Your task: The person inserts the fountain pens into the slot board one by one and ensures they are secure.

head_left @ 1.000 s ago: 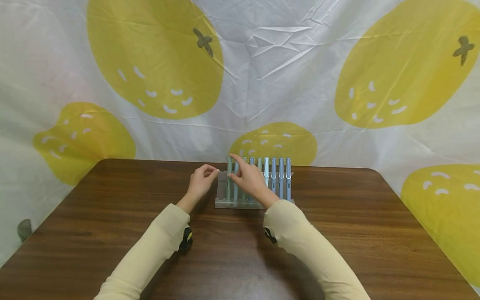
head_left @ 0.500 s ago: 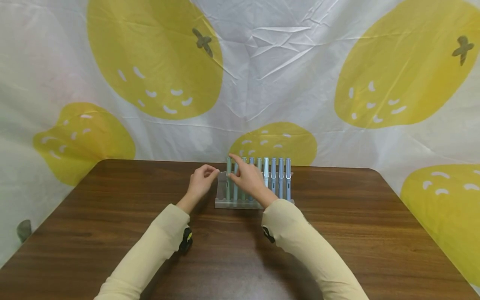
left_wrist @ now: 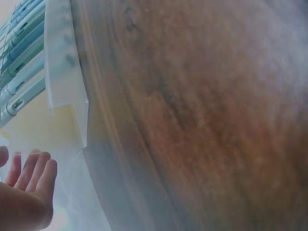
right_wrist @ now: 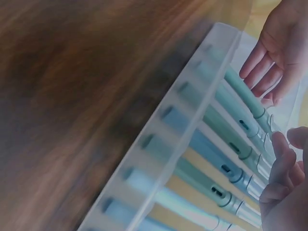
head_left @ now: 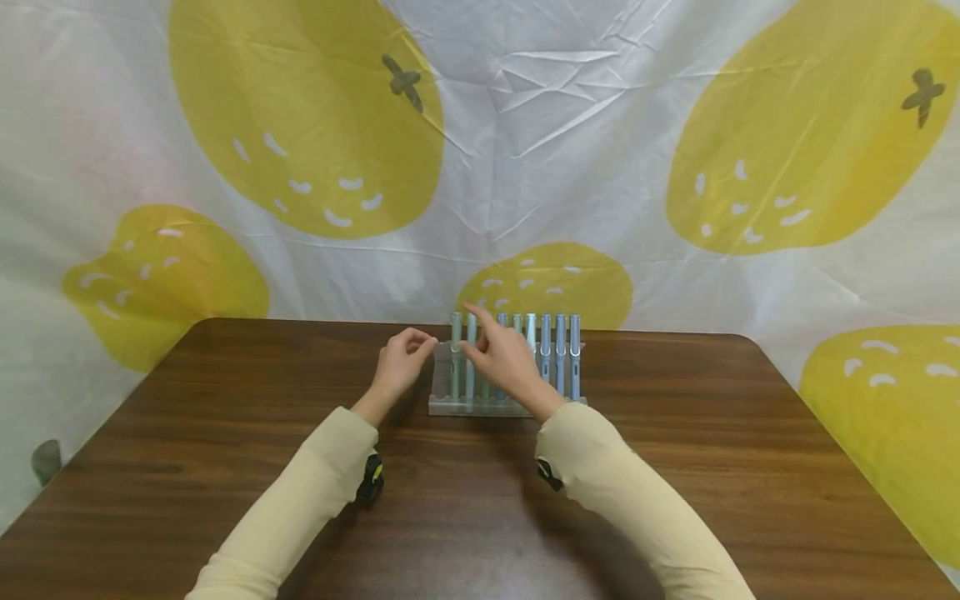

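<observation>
A clear pen rack (head_left: 487, 407) stands toward the far edge of the table, holding several capped pens upright in a row. My left hand (head_left: 401, 365) pinches the rack's top left corner between thumb and fingertips. Toward the row's left end, my right hand (head_left: 504, 357) is in front of the pens, with thumb and index finger spread apart. A green pen (head_left: 456, 358) is leftmost, and a pale blue pen (head_left: 471, 379) follows it, close to the right fingertips. My right hand hides the upper parts of some middle pens. Blue pens (head_left: 561, 358) fill the right end.
The brown wooden table (head_left: 450, 517) extends on both sides of the rack and in front of it. Behind it hangs a white cloth (head_left: 555, 183) printed with yellow fruit. Dark wrist cameras (head_left: 371, 477) sit under both sleeves.
My right hand has shifted slightly right, away from the leftmost green pen, which shows more fully. My left hand stays at the rack's corner.
</observation>
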### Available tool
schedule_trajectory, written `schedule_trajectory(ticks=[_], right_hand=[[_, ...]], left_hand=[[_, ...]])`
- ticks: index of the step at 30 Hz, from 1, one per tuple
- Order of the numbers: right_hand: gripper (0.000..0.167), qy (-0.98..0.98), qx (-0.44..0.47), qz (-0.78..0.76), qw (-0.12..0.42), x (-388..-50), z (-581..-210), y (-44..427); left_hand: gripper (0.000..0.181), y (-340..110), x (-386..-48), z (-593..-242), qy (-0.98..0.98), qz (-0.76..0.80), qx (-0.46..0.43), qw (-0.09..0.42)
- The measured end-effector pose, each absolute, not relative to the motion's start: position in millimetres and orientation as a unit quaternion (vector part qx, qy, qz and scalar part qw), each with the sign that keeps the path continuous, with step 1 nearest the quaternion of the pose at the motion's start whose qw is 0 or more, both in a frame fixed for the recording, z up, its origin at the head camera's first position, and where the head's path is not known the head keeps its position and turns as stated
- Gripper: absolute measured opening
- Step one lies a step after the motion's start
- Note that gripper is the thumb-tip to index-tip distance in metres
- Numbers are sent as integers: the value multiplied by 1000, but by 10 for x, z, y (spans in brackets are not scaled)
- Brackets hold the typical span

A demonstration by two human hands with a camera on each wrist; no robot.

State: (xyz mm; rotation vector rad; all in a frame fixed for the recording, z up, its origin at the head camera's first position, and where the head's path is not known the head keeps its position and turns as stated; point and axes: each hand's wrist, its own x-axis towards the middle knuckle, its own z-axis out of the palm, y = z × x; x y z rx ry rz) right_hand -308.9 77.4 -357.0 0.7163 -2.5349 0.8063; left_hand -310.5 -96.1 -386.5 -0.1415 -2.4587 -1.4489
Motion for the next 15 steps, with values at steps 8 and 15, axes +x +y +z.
schedule_trajectory(ticks=[8, 15], right_hand=[[42, -890, 272, 293, 221, -2994, -3648, 1037], [34, -899, 273, 275, 205, -2876, -3690, 1395]], left_hand=[[28, -998, -3048, -3840, -868, -466, -71, 153], [29, -1053, -2897, -3775, -879, -417, -153, 173]])
